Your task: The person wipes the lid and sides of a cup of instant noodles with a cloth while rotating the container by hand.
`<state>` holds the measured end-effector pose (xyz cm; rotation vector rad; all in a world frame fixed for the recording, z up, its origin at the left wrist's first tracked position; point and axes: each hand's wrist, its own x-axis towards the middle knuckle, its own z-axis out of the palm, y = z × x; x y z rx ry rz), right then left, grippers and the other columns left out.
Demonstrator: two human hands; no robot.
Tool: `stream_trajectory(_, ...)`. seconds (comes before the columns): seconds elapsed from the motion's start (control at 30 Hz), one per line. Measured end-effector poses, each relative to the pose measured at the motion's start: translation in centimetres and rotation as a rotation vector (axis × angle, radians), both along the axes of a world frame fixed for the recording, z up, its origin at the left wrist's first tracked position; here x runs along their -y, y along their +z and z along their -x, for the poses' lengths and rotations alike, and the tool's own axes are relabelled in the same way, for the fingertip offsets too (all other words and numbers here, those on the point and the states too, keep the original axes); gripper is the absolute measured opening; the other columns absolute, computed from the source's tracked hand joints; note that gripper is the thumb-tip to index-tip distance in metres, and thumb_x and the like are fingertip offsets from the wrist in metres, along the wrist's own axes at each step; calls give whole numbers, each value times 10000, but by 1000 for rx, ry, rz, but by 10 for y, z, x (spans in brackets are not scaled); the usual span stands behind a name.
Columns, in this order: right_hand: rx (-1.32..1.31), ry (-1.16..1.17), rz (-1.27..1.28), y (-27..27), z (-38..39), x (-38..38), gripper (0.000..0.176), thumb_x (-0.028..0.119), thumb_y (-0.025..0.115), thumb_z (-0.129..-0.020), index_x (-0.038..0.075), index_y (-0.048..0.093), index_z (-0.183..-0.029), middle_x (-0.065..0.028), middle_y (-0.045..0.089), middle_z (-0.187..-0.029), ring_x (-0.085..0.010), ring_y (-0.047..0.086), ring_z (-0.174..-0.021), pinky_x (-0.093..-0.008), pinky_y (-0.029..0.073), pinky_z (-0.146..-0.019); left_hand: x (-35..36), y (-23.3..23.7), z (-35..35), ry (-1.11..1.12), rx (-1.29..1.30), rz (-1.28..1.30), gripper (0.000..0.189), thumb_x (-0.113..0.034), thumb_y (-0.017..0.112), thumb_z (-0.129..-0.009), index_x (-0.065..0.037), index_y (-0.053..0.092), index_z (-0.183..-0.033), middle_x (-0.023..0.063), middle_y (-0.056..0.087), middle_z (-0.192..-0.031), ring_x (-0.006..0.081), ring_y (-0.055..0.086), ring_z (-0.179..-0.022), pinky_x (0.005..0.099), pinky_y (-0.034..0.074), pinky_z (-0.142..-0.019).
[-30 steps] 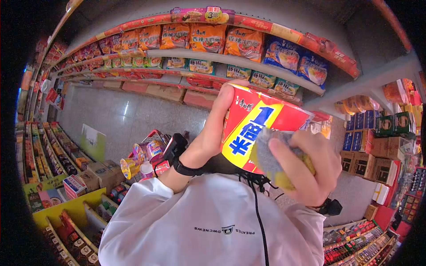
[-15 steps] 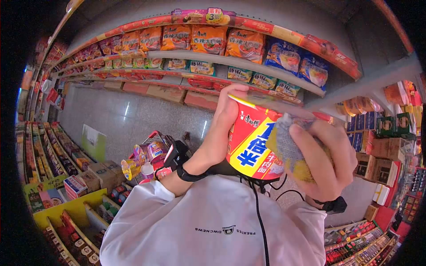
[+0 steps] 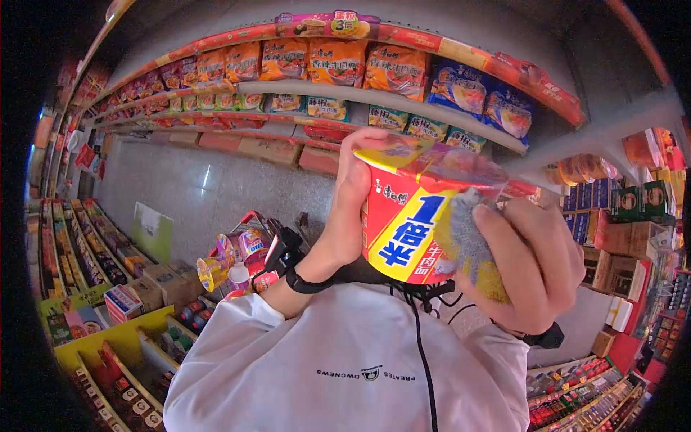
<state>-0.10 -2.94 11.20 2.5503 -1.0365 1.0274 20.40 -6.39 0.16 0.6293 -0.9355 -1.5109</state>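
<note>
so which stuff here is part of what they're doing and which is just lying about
In hand:
cup, gripped by the left hand
sponge, held against the cup by the right hand

Lying about:
noodle packs on the shelf
boxes at right
snacks lower left

One noodle cup (image 3: 403, 230), and two hands on it: my left hand (image 3: 345, 209) and my right hand (image 3: 536, 266). One scrubbing pad (image 3: 468, 245), pinched under my right fingers against the cup. Two black wristbands (image 3: 306, 282), one on each wrist. One black cable (image 3: 421, 345) runs down my white top. On the top shelf (image 3: 403, 101) I count two blue packs (image 3: 458, 88). The orange packs (image 3: 338, 61) beside them run off too small to count.
</note>
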Motion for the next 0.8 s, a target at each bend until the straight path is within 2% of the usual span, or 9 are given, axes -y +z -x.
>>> stream_trajectory(0.1, -5, 20, 67, 1, -1, 2, 640, 167, 795, -384, -47, 737, -984, -175, 635, -870, -275, 626, -669, -341, 511, -569, -2, 2, 4, -23, 21, 32, 647, -542, 467, -1014, -86, 291, -1438, 150, 485, -1384, 224, 548, -1249, 352, 461, -1038)
stream_trajectory(0.2, 89, 18, 226, -4, -10, 5, 669, 202, 740, -370, -2, 766, -1006, -148, 608, -836, -236, 593, -629, -310, 478, -520, -6, 6, 7, -28, 57, 67, 672, -541, 486, -1004, -89, 265, -1450, 159, 482, -1390, 239, 557, -1250, 364, 474, -1028)
stream_trajectory(0.27, 68, 16, 179, -1, -13, 4, 682, 224, 640, -370, 45, 789, -1011, -124, 584, -815, -197, 552, -592, -276, 437, -483, -7, 7, 9, -12, 57, 106, 729, -553, 534, -976, -84, 249, -1456, 165, 482, -1386, 245, 565, -1247, 374, 480, -1027)
stream_trajectory(0.3, 70, 13, 180, -3, -13, 4, 682, 224, 640, -370, 45, 789, -1011, -124, 584, -815, -197, 552, -592, -276, 437, -483, -7, 6, 10, -14, 60, 107, 729, -553, 534, -976, -84, 249, -1456, 165, 482, -1386, 245, 565, -1247, 374, 480, -1027)
stream_trajectory(0.37, 53, 13, 245, -8, -11, 5, 662, 215, 569, -383, 56, 791, -986, -118, 576, -805, -183, 530, -579, -263, 415, -475, -5, 4, 11, 40, 52, 151, 757, -551, 565, -960, -77, 244, -1455, 165, 480, -1388, 245, 568, -1244, 377, 485, -1023)
stream_trajectory(0.5, 75, 0, 188, -9, -8, 2, 639, 208, 590, -376, 47, 786, -963, -115, 577, -792, -185, 532, -574, -266, 414, -473, -4, 2, 11, 5, 28, 167, 741, -544, 564, -965, -76, 251, -1447, 168, 474, -1396, 251, 577, -1236, 386, 499, -1017)
stream_trajectory(0.63, 114, -8, 211, -11, -2, 2, 554, 156, 699, -408, 24, 773, -941, -121, 588, -805, -195, 549, -584, -274, 424, -480, -4, 5, 10, -18, 17, 140, 727, -564, 549, -972, -81, 269, -1437, 175, 466, -1408, 261, 569, -1252, 399, 502, -1023)
stream_trajectory(0.7, 110, -21, 209, -10, 1, -1, 527, 132, 736, -426, 13, 768, -938, -127, 593, -816, -207, 564, -601, -282, 436, -491, -3, 4, 9, -27, -17, 124, 719, -590, 526, -975, -85, 288, -1428, 185, 464, -1416, 272, 559, -1272, 417, 491, -1043)
stream_trajectory(0.8, 160, -66, 103, -9, 9, -5, 535, 119, 769, -446, -14, 751, -964, -150, 601, -844, -264, 615, -696, -326, 493, -578, -2, 7, 2, -48, -2, 121, 684, -610, 428, -1005, -78, 316, -1419, 184, 478, -1414, 286, 546, -1290, 438, 476, -1065)
